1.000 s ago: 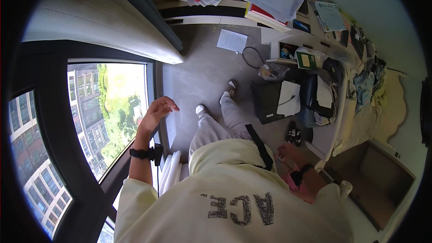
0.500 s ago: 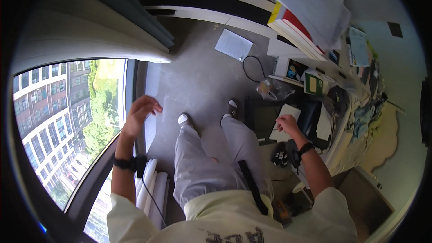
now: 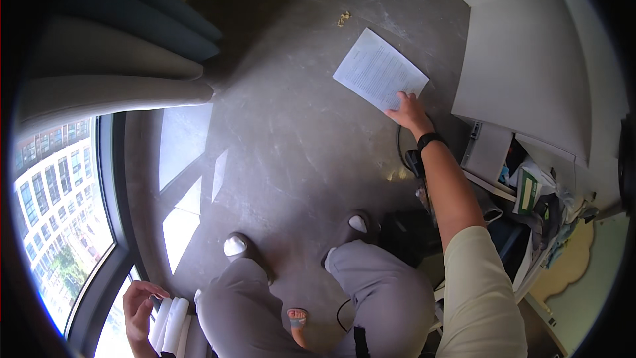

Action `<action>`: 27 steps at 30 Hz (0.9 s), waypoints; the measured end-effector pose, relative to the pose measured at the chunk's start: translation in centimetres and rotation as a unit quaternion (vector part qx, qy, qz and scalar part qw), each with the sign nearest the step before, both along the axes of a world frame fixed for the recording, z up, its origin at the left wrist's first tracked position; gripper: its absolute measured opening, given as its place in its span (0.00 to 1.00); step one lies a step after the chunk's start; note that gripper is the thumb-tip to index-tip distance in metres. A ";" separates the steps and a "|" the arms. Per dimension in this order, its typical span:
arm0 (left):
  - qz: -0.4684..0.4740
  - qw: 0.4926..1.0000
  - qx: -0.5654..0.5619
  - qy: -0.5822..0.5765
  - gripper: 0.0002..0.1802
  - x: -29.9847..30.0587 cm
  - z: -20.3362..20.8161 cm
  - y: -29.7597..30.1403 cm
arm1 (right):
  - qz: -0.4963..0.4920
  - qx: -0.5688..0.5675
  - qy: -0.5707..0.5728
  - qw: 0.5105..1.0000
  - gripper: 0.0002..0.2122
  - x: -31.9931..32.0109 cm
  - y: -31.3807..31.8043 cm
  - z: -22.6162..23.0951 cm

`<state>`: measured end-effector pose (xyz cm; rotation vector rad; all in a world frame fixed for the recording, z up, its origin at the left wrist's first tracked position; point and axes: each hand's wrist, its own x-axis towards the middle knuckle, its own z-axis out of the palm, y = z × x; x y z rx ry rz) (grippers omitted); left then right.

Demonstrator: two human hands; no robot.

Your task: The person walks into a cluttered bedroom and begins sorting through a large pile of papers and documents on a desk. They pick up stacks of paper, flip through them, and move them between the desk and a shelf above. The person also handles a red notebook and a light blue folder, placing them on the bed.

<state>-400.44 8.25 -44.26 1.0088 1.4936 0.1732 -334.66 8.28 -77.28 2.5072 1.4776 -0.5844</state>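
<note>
Sheet [image 3: 374, 66]: one, white, printed, flat on the floor [image 3: 278, 126], near the base edge of the cabinet [image 3: 527, 59]. One corner points away from the person; lying flat, it probably offers only its edges to fingers.

Right hand [image 3: 412, 114]: fingertips over the sheet's near right edge, presumably because that edge is closest to the arm. Whether they pinch or merely rest cannot be told.

Cable [image 3: 399, 142]: black, curved, on the floor just beside the right wrist.

Left hand [image 3: 138, 310]: fingers loosely curled, nothing seen in them; out to the side, perhaps for balance. Contact with the rolls [image 3: 173, 328] cannot be told.

Rolls: white, bundled beside the window frame [image 3: 121, 225], likely kept there out of the walkway.

Shoes [image 3: 250, 252]: a pair, set apart, probably for steady footing.
</note>
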 end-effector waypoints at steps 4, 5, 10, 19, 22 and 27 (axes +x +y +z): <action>-0.001 1.000 -0.019 -0.006 0.23 -0.7 -3.5 0.5 | 0.080 0.056 0.035 0.995 0.17 0.2 -2.2 -3.2; -0.001 1.000 -0.022 -0.009 0.24 -0.8 -4.1 0.6 | 0.079 0.100 0.038 0.991 0.11 -0.1 -3.1 -3.6; -0.017 0.999 -0.025 -0.028 0.22 -1.0 -5.9 1.5 | 0.038 0.112 0.015 0.993 0.08 -0.4 -4.3 -4.8; -0.045 0.997 -0.027 -0.055 0.17 -1.5 -8.6 3.0 | -0.081 0.147 -0.033 0.985 0.04 0.4 -4.4 -6.2; -0.048 0.997 -0.031 -0.048 0.16 -1.6 -8.8 2.9 | 0.033 0.092 -0.067 0.993 0.10 -2.5 -2.4 -4.2; -0.066 0.997 -0.028 -0.040 0.16 -1.7 -9.3 3.2 | 0.127 0.044 -0.130 0.982 0.24 -4.2 -2.1 -4.5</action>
